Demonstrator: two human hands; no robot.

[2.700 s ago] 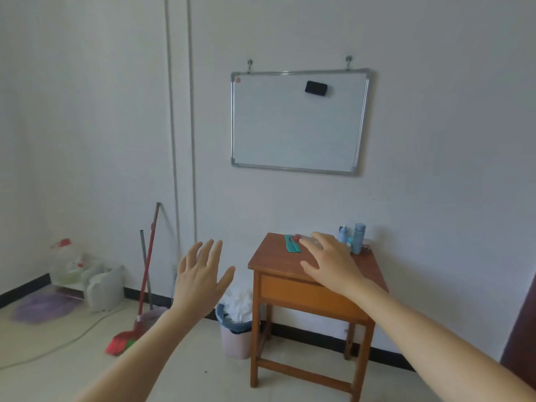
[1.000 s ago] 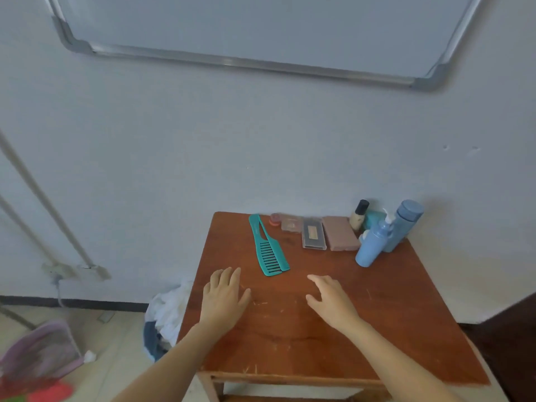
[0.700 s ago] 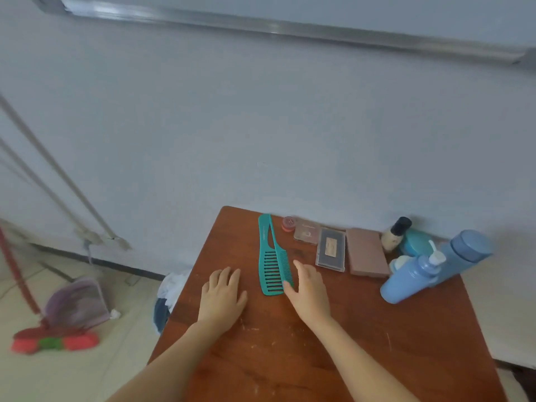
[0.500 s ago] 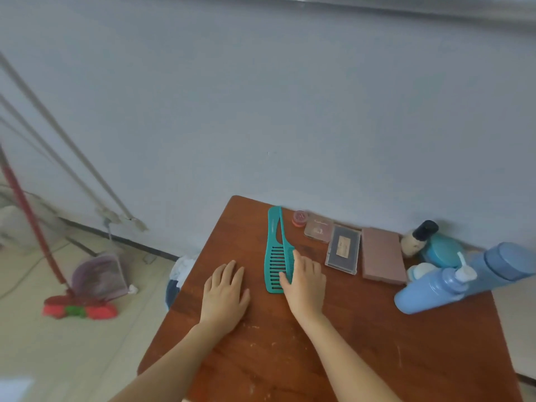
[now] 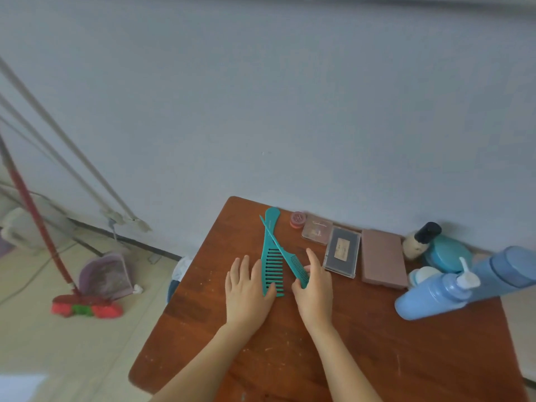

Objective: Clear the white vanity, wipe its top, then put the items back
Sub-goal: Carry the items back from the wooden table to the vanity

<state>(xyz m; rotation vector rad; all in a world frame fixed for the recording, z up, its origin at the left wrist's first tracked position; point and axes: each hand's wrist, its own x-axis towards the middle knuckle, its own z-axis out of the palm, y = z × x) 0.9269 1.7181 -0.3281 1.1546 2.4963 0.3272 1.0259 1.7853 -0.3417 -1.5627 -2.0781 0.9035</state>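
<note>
The table (image 5: pixel 377 358) is brown wood and stands against the wall. A teal wide-tooth comb (image 5: pixel 271 242) lies on it, handle toward the wall. My right hand (image 5: pixel 314 288) pinches the toothed end of a thin teal tail comb (image 5: pixel 285 255), which crosses over the wide comb at a slant. My left hand (image 5: pixel 246 288) rests flat on the table with its thumb against the wide comb's near end. Along the wall sit a small red jar (image 5: pixel 298 219), a pink compact (image 5: pixel 316 229), a dark case (image 5: pixel 342 252) and a brown palette (image 5: pixel 382 262).
At the table's right stand a black-capped bottle (image 5: pixel 420 240), a teal round jar (image 5: pixel 448 255), a blue pump bottle (image 5: pixel 432 297) and a blue flask (image 5: pixel 504 274). On the floor at left are a red broom (image 5: pixel 84 307) and a dustpan (image 5: pixel 106 275). A bin (image 5: pixel 179 271) sits beside the table.
I walked up to the table and my view dropped onto it. My right hand closed on the tail comb and swung it off the wide comb. My left hand slid right to touch the wide comb.
</note>
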